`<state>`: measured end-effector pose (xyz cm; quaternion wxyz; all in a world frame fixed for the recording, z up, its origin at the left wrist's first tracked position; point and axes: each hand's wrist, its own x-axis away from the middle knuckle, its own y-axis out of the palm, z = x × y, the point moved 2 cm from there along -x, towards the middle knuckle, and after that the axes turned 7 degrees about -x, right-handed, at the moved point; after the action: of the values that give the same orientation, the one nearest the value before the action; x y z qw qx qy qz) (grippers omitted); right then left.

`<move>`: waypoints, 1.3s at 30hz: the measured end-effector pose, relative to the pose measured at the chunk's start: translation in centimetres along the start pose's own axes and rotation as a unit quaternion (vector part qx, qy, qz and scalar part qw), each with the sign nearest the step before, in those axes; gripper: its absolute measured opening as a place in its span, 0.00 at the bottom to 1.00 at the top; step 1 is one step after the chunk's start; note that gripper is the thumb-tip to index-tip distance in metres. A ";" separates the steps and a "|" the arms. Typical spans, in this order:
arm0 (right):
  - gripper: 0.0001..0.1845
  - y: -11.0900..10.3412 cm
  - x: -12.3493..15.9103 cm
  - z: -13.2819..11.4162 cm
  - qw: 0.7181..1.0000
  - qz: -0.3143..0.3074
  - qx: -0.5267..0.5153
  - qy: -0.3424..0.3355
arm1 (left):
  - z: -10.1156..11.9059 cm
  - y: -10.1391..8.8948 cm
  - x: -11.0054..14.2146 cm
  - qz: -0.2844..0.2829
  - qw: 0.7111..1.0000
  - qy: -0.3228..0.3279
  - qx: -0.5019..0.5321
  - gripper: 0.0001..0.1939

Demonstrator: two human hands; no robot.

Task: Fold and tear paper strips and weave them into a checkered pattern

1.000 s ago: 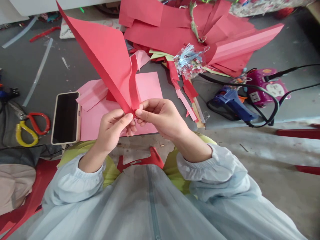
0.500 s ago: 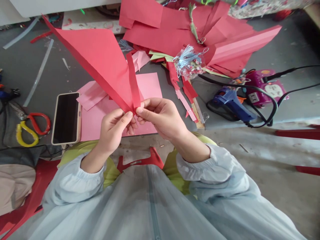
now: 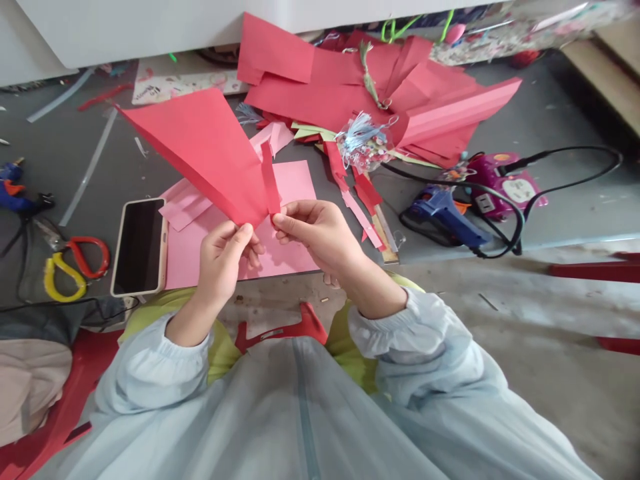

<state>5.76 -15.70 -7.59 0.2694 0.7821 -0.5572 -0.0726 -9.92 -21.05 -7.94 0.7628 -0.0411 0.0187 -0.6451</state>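
My left hand pinches the lower tip of a large folded red paper triangle that fans up and to the left. A narrow red paper strip rises beside the triangle, and my right hand pinches its bottom end. The two hands are slightly apart, and the strip stands free of the triangle. Both are held above a pink paper sheet on the grey table.
A phone lies left of the pink sheet, with red and yellow scissors farther left. A pile of red paper and a tassel bundle sit behind. A blue glue gun, a purple device and black cables lie right.
The red triangle has tilted down to the left and the view shifted. The strip has come away from the triangle, and my hands have parted slightly.
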 end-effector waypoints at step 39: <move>0.16 -5.1 2.3 -4.3 0.874 -0.014 0.478 -0.085 | 0.3 -1.7 0.1 0.040 0.998 0.040 -0.039 0.13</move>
<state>12.64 -15.15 -6.09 -0.1866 0.8142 -0.5335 0.1328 -11.51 -21.41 -7.51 0.7845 -0.0446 0.0762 -0.6138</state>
